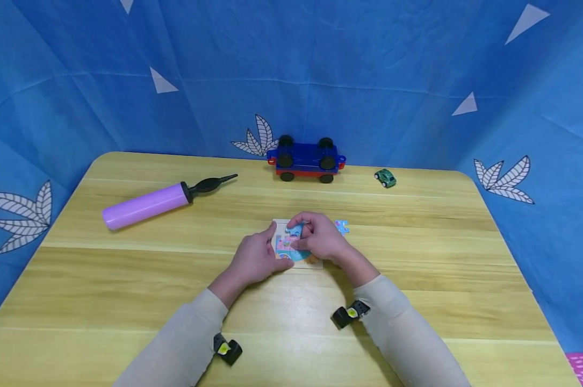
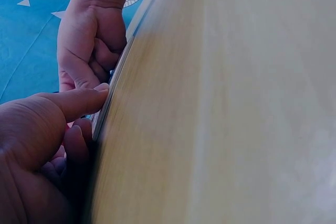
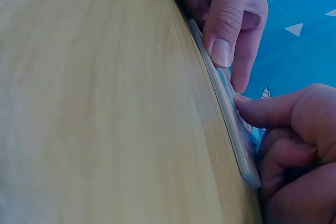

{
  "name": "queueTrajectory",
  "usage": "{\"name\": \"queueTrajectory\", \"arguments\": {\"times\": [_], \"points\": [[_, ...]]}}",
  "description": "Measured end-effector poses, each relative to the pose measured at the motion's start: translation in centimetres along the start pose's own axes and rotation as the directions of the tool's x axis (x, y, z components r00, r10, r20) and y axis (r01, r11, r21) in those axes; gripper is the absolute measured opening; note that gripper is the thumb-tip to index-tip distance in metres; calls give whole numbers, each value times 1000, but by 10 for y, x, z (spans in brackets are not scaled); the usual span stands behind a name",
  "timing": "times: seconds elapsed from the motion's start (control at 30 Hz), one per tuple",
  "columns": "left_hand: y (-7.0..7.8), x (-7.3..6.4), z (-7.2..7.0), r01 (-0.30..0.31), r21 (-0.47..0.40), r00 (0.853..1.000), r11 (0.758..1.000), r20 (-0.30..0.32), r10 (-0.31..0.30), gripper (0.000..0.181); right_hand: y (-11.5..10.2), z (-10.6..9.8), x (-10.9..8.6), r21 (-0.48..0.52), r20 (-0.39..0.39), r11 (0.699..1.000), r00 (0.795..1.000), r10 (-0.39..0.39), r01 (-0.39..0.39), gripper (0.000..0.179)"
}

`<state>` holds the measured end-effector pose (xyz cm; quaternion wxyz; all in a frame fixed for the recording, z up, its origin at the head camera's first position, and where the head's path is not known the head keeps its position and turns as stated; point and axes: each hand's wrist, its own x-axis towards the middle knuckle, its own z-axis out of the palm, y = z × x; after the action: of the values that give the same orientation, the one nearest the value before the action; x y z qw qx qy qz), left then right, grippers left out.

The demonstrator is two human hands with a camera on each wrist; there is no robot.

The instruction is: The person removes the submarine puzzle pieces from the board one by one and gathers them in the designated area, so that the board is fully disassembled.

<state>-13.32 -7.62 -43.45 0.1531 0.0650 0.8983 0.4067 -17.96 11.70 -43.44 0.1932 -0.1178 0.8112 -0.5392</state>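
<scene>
A small jigsaw puzzle board (image 1: 317,265) with a pale frame and a pink-and-blue picture lies flat on the table. My left hand (image 1: 255,258) holds it by the left side, thumb along the near edge and fingers at the far left corner. Over the picture, my right hand (image 1: 324,236) pinches a blue puzzle piece (image 1: 295,231) between thumb and forefinger; its fingers hide part of the board. Just right of that hand lies a loose blue puzzle piece (image 1: 342,227). In the right wrist view the board (image 3: 231,119) appears edge-on, with the left thumb on its rim.
Behind the board, a blue-and-red toy wagon (image 1: 307,160) lies near the table's back edge, black wheels upward. A small green toy car (image 1: 385,178) stands to its right. A purple hand pump (image 1: 148,206) with a black nozzle lies at the left. Blue cloth (image 1: 301,54) hangs behind the table.
</scene>
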Motion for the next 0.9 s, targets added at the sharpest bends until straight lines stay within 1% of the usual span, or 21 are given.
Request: {"name": "queueTrajectory", "arguments": {"times": [0.13, 0.27, 0.43, 0.5, 0.63, 0.9], "points": [[-1, 1, 1, 3, 2, 1000, 1000, -4, -3, 103, 1, 1, -1, -25, -34, 1000, 999, -5, 4, 34], [-2, 2, 2, 6, 3, 1000, 1000, -4, -6, 104, 2, 1, -5, -44, -103, 999, 995, -4, 0, 38], [-2, 1, 2, 4, -2, 1000, 1000, -7, -4, 104, 2, -2, -11, -89, -183, 996, 983, 15, -32, 40], [-1, 1, 1, 3, -2, 1000, 1000, -10, -3, 104, 2, -4, -13, -117, -193, 992, 981, 19, -42, 41], [-1, 1, 1, -3, 4, 1000, 1000, -11, 3, 103, 3, -5, -13, -140, -190, 989, 981, 26, -53, 41], [1, 0, 0, 3, -13, 1000, 1000, -5, -3, 103, 4, -7, -15, -178, -167, 984, 986, 3, -33, 35]]}}
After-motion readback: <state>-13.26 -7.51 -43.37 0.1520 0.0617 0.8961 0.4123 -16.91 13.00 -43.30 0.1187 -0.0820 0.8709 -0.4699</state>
